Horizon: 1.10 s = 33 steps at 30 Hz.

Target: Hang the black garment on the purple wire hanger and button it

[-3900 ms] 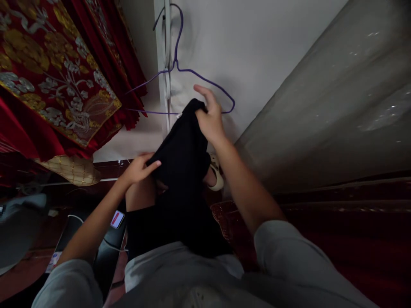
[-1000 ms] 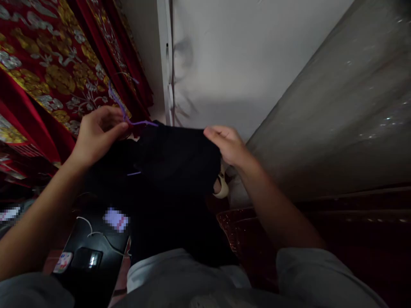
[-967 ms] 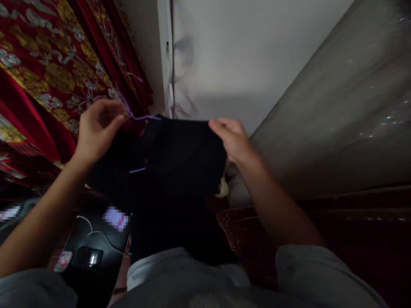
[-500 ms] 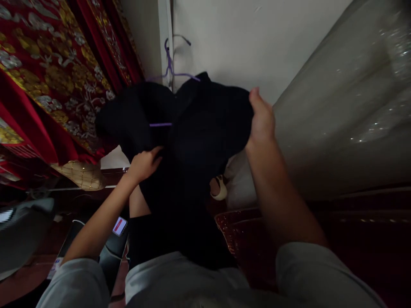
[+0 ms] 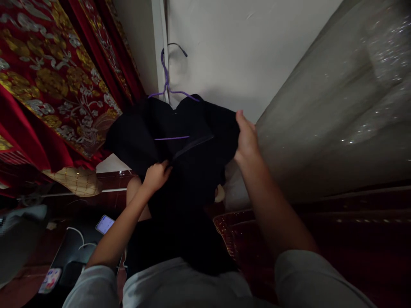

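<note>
A black garment (image 5: pixel 192 162) with short sleeves and an open neck hangs in front of me on a purple hanger (image 5: pixel 166 81). The hanger's hook points up by a white upright at the wall, and its lower bar shows across the neck opening. My left hand (image 5: pixel 157 176) is closed on the garment's front edge below the neck, the fingertips partly hidden in the dark cloth. At the right, my right hand (image 5: pixel 248 134) grips the sleeve end, thumb on the outside and fingers behind the fabric.
Red cloth with gold and silver embroidery (image 5: pixel 67 81) hangs at the left. Pale sheer sparkling fabric (image 5: pixel 321 115) fills the right. A black bench or table (image 5: pixel 73 239) at lower left carries a lit phone (image 5: pixel 105 224) and a white cable. Dark red shiny material (image 5: pixel 289 273) lies lower right.
The garment and hanger sit slightly lower in view. My right hand has moved left and down with the sleeve, my left hand slightly right and down. The neck opening shows wider.
</note>
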{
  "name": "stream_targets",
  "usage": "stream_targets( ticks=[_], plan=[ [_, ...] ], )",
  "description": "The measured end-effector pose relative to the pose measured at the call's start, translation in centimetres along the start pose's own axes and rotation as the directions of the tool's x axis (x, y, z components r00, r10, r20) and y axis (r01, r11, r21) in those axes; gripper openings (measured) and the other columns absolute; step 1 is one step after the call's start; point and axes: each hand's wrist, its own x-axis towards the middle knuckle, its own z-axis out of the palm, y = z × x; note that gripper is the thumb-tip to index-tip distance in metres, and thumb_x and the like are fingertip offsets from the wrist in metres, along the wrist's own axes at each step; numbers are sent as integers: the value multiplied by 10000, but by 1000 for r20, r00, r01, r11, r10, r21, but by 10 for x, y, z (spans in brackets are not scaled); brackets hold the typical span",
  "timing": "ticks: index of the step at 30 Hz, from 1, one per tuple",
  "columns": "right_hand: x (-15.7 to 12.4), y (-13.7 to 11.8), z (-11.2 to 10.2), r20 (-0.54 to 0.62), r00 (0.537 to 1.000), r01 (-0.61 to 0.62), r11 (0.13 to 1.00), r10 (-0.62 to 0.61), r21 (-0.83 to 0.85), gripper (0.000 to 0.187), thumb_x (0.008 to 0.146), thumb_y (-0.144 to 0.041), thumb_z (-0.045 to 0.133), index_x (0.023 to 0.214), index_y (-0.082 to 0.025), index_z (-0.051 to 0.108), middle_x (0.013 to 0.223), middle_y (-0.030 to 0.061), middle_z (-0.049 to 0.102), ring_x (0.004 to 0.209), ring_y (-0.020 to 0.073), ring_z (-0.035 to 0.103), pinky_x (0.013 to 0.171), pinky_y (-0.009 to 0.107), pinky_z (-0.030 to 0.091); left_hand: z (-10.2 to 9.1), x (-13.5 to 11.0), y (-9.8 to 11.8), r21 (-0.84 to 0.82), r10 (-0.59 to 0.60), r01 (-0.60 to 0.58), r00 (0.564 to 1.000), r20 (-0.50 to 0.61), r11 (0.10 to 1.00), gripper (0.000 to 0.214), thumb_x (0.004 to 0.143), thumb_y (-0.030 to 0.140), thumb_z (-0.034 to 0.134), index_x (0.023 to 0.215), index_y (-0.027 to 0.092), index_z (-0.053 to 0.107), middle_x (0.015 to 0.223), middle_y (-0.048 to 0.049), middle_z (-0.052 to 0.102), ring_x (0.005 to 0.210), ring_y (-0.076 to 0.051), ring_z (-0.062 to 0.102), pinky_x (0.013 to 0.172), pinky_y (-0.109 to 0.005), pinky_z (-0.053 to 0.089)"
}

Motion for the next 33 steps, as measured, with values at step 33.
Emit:
stream_targets(
  ticks=[33],
  plan=[
    [-221, 11, 17, 431, 896, -5, 975, 103, -222, 209, 992, -384, 591, 945, -250, 745, 950, 53, 729, 917, 225, 696, 834, 357, 565, 55, -93, 75, -759, -333, -270, 775, -536, 593, 152, 965, 301, 653, 1103, 236, 663, 1011, -75, 657, 973, -222, 654, 903, -378, 561]
  ],
)
